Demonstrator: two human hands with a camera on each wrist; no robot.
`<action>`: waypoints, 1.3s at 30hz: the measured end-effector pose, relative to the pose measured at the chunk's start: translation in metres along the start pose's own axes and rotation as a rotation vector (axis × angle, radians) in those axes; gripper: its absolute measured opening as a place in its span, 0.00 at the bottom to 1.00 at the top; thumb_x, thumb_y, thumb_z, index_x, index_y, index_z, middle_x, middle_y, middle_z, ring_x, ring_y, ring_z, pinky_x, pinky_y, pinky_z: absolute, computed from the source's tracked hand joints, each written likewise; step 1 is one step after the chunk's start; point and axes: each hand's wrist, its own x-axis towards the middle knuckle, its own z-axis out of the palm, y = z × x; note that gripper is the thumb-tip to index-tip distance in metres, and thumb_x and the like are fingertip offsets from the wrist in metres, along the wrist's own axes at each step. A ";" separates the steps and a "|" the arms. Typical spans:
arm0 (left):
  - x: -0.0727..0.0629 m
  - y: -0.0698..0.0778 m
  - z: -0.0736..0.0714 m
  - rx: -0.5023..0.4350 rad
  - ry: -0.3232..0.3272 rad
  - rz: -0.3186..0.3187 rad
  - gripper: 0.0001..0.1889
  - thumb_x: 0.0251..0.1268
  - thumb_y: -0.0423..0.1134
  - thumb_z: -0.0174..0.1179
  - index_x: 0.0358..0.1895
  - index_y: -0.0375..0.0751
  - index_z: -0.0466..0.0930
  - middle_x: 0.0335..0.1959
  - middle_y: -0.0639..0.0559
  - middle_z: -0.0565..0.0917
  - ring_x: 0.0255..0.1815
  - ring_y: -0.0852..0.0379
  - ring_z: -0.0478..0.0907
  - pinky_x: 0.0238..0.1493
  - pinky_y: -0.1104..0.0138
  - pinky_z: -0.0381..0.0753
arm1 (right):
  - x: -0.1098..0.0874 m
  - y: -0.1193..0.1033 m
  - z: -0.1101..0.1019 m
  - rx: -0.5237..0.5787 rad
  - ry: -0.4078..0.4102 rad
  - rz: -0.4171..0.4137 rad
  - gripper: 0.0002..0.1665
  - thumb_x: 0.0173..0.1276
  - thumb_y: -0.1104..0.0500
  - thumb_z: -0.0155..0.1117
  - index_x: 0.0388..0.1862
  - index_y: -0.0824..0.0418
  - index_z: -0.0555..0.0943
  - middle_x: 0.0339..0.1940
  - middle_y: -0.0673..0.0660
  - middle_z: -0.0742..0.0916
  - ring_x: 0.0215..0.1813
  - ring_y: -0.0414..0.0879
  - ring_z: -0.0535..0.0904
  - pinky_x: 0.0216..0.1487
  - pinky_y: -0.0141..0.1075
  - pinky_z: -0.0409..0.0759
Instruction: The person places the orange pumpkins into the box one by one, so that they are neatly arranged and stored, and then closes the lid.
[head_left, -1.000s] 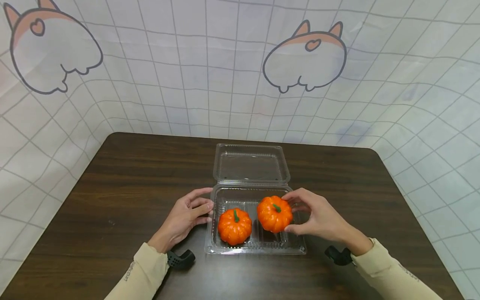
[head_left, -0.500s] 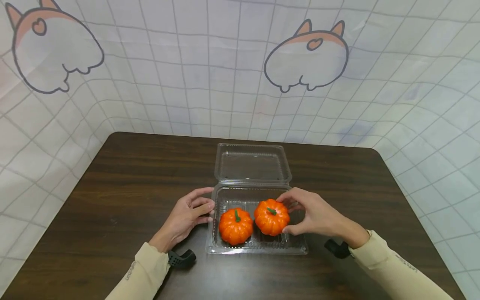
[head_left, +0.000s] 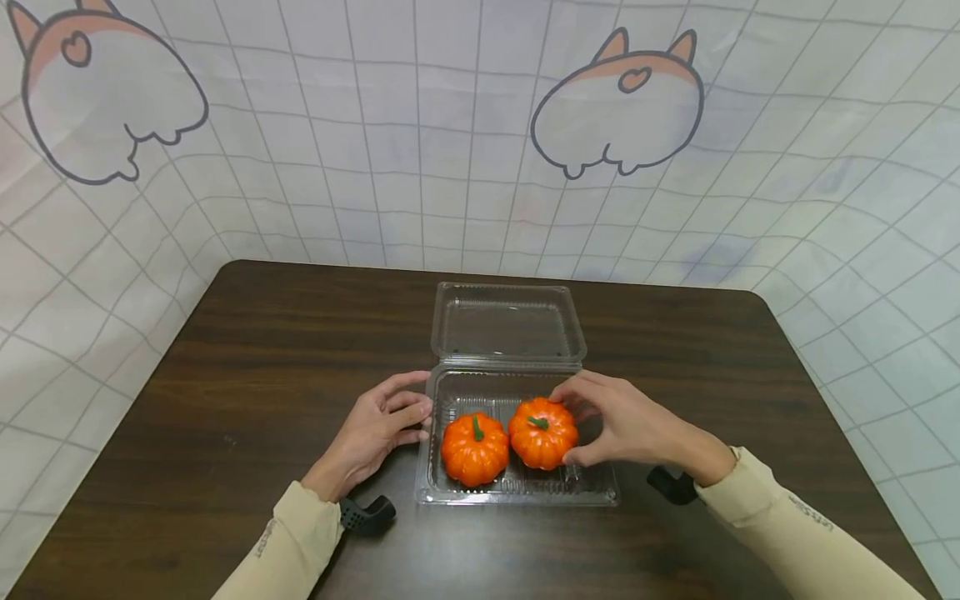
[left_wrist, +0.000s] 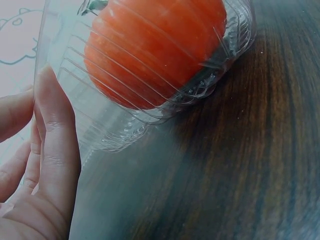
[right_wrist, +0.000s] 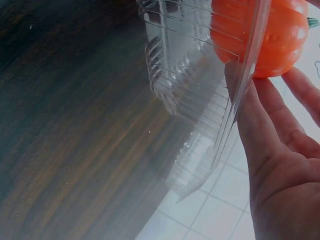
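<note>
An open clear plastic clamshell box (head_left: 517,500) holds two small glossy orange pumpkins with green stems. The left pumpkin (head_left: 474,450) sits in the box's base, seen through the ribbed wall in the left wrist view. Beside it, the right pumpkin (head_left: 542,435) is gripped from its right side by my right hand (head_left: 637,421), thumb in front and fingers behind. In the right wrist view, those fingers (right_wrist: 267,120) reach over the rim against the pumpkin. My left hand (head_left: 375,429) pinches the box's left rim between thumb and fingers, also visible in the left wrist view.
The box's lid (head_left: 506,323) lies folded back behind the base on the dark wood table (head_left: 285,333). A white grid-patterned cloth (head_left: 450,167) with cartoon animal prints hangs behind and at both sides. Dark bands (head_left: 367,515) circle both wrists.
My right hand has shifted slightly left and lower with the right pumpkin, bringing it close beside the left one. The left hand keeps its place on the rim.
</note>
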 end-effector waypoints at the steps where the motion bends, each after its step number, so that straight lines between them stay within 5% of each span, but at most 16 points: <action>1: 0.000 0.000 0.000 0.000 0.002 -0.001 0.31 0.71 0.34 0.66 0.75 0.43 0.67 0.44 0.54 0.84 0.39 0.59 0.84 0.43 0.67 0.91 | 0.001 0.000 0.000 -0.001 -0.007 0.001 0.35 0.52 0.51 0.83 0.59 0.52 0.79 0.57 0.51 0.84 0.49 0.40 0.87 0.53 0.35 0.89; 26: 0.002 0.001 0.002 0.000 0.016 -0.022 0.31 0.70 0.33 0.66 0.74 0.45 0.68 0.44 0.54 0.85 0.40 0.58 0.84 0.44 0.66 0.91 | 0.017 0.000 -0.006 -0.041 -0.197 0.039 0.33 0.56 0.50 0.82 0.58 0.54 0.79 0.56 0.53 0.84 0.51 0.43 0.87 0.52 0.36 0.90; 39: 0.000 0.003 0.001 0.005 0.017 -0.026 0.32 0.70 0.33 0.67 0.75 0.44 0.68 0.44 0.54 0.85 0.40 0.59 0.84 0.44 0.66 0.91 | 0.017 -0.001 -0.011 0.033 -0.218 0.067 0.36 0.54 0.52 0.85 0.61 0.56 0.79 0.58 0.54 0.85 0.55 0.47 0.88 0.56 0.37 0.89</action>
